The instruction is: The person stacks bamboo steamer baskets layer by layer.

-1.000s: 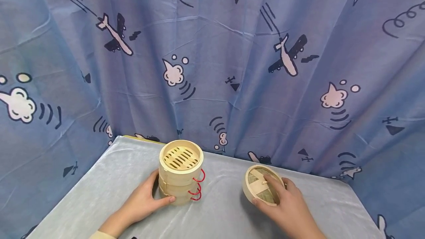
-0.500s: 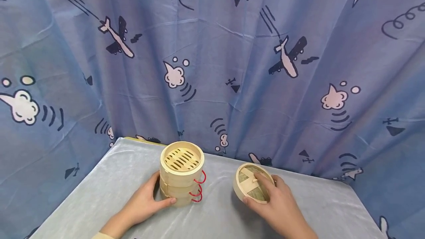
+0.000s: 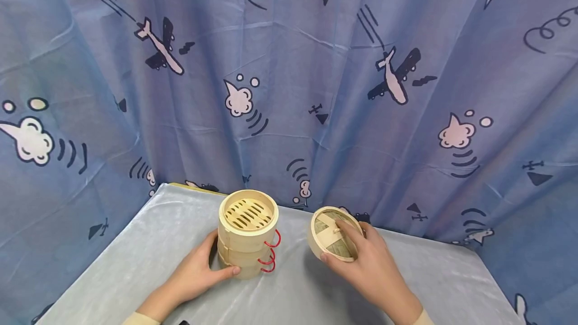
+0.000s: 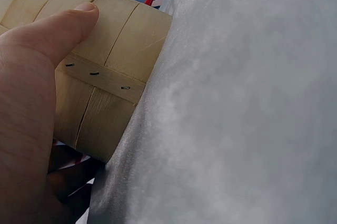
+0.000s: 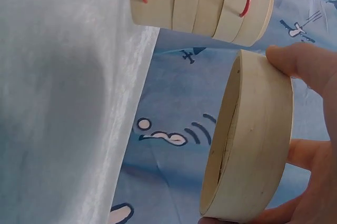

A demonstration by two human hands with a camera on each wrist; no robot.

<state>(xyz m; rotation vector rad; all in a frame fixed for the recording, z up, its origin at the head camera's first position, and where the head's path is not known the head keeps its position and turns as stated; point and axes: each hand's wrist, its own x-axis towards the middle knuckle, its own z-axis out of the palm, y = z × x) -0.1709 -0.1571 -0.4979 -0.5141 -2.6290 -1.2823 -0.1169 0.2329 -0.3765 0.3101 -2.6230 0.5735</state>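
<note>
A stack of round bamboo steamer baskets (image 3: 246,245) stands on the table, its slatted top tier uncovered. Red loop handles (image 3: 269,260) stick out on its right side. My left hand (image 3: 194,272) grips the stack low down from the left, thumb across the front; in the left wrist view the other fingers are partly hidden behind it. To the right, my right hand (image 3: 370,262) holds the bamboo steamer lid (image 3: 328,237) by its rim, raised above the table and tilted. The right wrist view shows the lid (image 5: 255,140) apart from the stack (image 5: 202,3).
Pale grey velvety cloth (image 3: 280,300) covers the table. A blue curtain (image 3: 289,89) printed with planes and clouds hangs right behind the table's back edge. A yellow strip (image 3: 194,188) shows along the back left edge.
My right hand has carried the lid leftward and upward, closer to the stack. The left hand and the baskets stay in place.
</note>
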